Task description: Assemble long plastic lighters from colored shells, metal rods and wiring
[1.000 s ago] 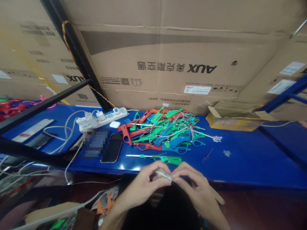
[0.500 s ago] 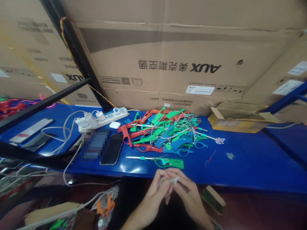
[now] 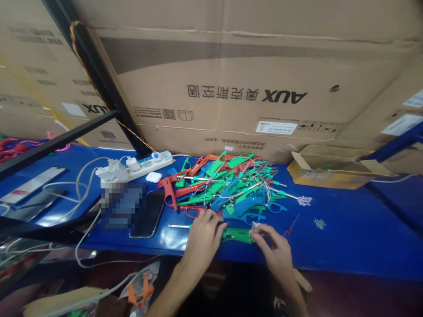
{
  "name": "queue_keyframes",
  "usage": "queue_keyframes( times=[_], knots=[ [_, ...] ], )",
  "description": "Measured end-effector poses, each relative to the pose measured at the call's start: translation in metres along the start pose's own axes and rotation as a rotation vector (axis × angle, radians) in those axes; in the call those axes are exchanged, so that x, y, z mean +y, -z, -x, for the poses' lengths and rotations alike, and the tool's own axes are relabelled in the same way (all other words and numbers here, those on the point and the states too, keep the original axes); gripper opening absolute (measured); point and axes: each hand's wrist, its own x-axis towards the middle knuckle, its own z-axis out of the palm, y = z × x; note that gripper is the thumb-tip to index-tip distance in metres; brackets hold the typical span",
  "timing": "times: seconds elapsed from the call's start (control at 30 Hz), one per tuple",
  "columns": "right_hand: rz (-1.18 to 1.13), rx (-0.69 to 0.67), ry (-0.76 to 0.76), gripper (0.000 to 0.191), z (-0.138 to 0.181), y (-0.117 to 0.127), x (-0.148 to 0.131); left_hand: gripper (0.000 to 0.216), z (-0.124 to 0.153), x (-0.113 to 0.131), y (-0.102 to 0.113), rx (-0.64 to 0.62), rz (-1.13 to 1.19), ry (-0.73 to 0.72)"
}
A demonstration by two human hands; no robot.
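My left hand [image 3: 203, 233] rests on the blue table's front edge [image 3: 346, 246], fingers curled down onto a green plastic-handled tool [image 3: 236, 235] with a thin metal rod [image 3: 178, 226] poking out to the left. My right hand [image 3: 272, 246] is just right of that green handle and pinches a small silvery part [image 3: 255, 227] between its fingertips, touching the handle's end. Behind both hands lies a heap of red, green and blue handled tools [image 3: 228, 185].
A white power strip [image 3: 135, 165] with chargers and cables, a white earbud case [image 3: 153, 177] and a black phone [image 3: 148, 213] lie left of the heap. A small red-tipped pin [image 3: 291, 225] and small white bits [image 3: 304, 200] lie right. Cardboard boxes [image 3: 231, 88] wall the back; an open carton [image 3: 330, 171] sits right.
Both hands moved up from below the table edge onto the table. The left hand let go of the small metal part and settled on the green tool; the right hand kept the part.
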Motion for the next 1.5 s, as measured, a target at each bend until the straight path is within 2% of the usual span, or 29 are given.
queue_keyframes(
  times=[0.07,0.17,0.5,0.63,0.8,0.9,1.07,1.17,1.5],
  knots=[
    [-0.047,-0.090,-0.017,0.025,-0.004,-0.002,0.004,0.015,-0.010,0.003,0.003,-0.086,-0.106,0.031],
    [-0.112,-0.190,-0.071,0.027,-0.006,-0.006,0.009,0.013,-0.020,0.008,0.006,-0.115,-0.153,0.051],
    [-0.076,-0.246,-0.036,0.023,-0.009,-0.008,0.003,0.009,-0.039,0.005,0.005,-0.237,-0.192,-0.007],
    [-0.053,-0.229,0.014,0.017,-0.008,-0.008,0.001,0.008,-0.032,-0.003,0.007,-0.170,-0.126,-0.093],
    [0.037,-0.199,0.120,0.012,-0.009,-0.011,-0.002,0.014,-0.006,-0.017,0.001,-0.010,0.010,-0.172],
    [0.115,-0.219,0.217,0.013,-0.013,-0.016,-0.004,0.016,0.009,-0.024,-0.008,0.076,0.072,-0.191],
    [0.192,-0.274,0.262,0.016,-0.017,-0.022,-0.003,0.019,0.018,-0.027,-0.016,0.255,0.204,-0.290],
    [0.211,-0.285,0.263,0.016,-0.016,-0.022,-0.002,0.016,0.018,-0.025,-0.015,0.254,0.240,-0.327],
    [0.235,-0.285,0.187,0.019,-0.016,-0.021,-0.007,0.013,0.019,-0.023,-0.015,0.200,0.289,-0.309]
  ],
)
